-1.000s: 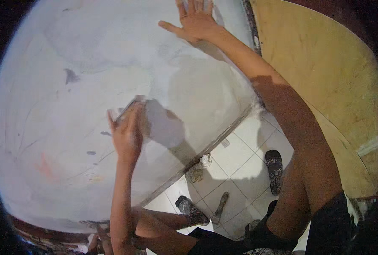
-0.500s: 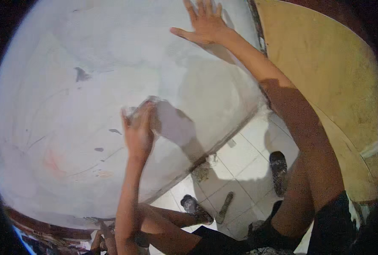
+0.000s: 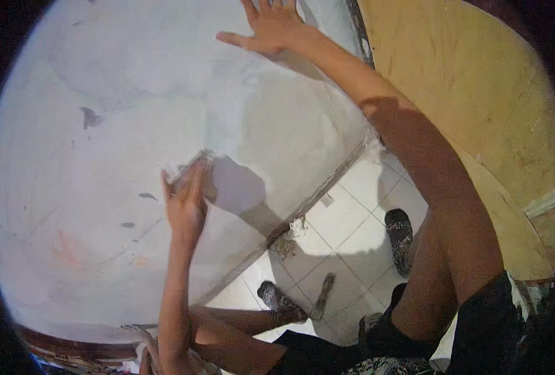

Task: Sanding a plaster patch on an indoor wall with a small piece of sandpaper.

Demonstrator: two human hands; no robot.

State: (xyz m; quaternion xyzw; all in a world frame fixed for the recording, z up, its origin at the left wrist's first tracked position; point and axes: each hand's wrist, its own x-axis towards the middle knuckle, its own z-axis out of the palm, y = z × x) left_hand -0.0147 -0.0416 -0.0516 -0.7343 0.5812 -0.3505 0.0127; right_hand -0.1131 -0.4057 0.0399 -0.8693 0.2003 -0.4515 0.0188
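Observation:
My left hand [image 3: 187, 212] is closed on a flat grey-brown piece [image 3: 210, 184] held against the whitish wall [image 3: 121, 206]. Whether this piece is a scraper, a sanding sheet or something else cannot be made out, since the fingers cover most of it. Its upper edge looks pale and dusty. To its right falls the hand's dark shadow. Higher up, my right hand [image 3: 274, 28] lies flat on the same wall with thumb and fingers spread, holding nothing; its fingertips reach the top of the picture.
Dark patches [image 3: 90, 117] and a faint reddish smear mark the wall. A worn dark edge separates it from the pale floor tiles [image 3: 336, 215], where a crumpled whitish bit [image 3: 298, 227] lies. A tan panel [image 3: 458, 81] stands on the right. My legs and dark-shod foot [image 3: 399, 240] are below.
The view has shifted, so wall marks and both hands appear farther left. My left hand still grips the piece at nearly the same spot; my right palm stays on the wall.

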